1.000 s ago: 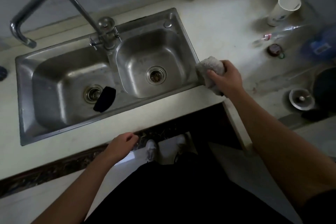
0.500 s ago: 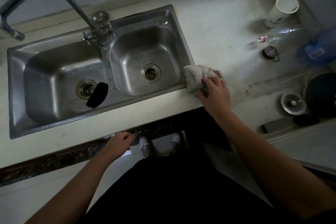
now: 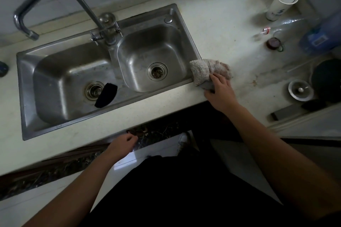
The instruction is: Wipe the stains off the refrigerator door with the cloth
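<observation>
Right now my right hand (image 3: 220,91) pinches the crumpled off-white terry cloth (image 3: 204,73) on the pale countertop (image 3: 221,29), beside the steel double sink (image 3: 25,86). Soft and light, perhaps damp; I'd gather its bunched middle under my fingers. My left hand (image 3: 122,143) hangs loosely curled, empty.
</observation>
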The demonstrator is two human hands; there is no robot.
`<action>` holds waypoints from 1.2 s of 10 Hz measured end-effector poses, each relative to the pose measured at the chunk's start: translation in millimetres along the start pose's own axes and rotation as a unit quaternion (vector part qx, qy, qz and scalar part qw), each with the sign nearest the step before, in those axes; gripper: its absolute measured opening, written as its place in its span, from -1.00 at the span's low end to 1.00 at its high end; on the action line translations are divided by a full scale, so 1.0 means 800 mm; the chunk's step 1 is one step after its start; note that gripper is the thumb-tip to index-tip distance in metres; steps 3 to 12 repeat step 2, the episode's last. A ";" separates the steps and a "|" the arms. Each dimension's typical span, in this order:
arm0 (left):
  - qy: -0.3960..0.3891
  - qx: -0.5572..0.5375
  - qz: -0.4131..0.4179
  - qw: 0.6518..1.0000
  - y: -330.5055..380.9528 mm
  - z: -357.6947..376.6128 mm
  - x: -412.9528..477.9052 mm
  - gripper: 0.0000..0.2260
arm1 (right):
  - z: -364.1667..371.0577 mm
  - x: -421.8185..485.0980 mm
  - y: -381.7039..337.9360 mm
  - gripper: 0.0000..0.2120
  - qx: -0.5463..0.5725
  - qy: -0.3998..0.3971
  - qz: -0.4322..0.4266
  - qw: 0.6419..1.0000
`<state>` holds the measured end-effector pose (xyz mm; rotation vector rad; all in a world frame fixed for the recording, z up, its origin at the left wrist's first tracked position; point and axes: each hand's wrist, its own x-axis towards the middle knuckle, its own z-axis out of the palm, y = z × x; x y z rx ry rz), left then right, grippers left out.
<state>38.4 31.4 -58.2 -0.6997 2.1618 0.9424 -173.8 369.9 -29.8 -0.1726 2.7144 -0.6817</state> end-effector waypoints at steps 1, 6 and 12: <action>0.004 0.037 0.025 0.999 -0.022 -0.004 -0.005 -0.72 | 0.002 -0.021 -0.003 -0.46 0.066 0.015 0.034 0.997; 0.016 0.063 0.047 0.997 -0.048 -0.016 -0.014 -0.71 | 0.013 -0.055 -0.015 -0.52 0.062 0.016 0.094 0.993; 0.016 0.063 0.047 0.997 -0.048 -0.016 -0.014 -0.71 | 0.013 -0.055 -0.015 -0.52 0.062 0.016 0.094 0.993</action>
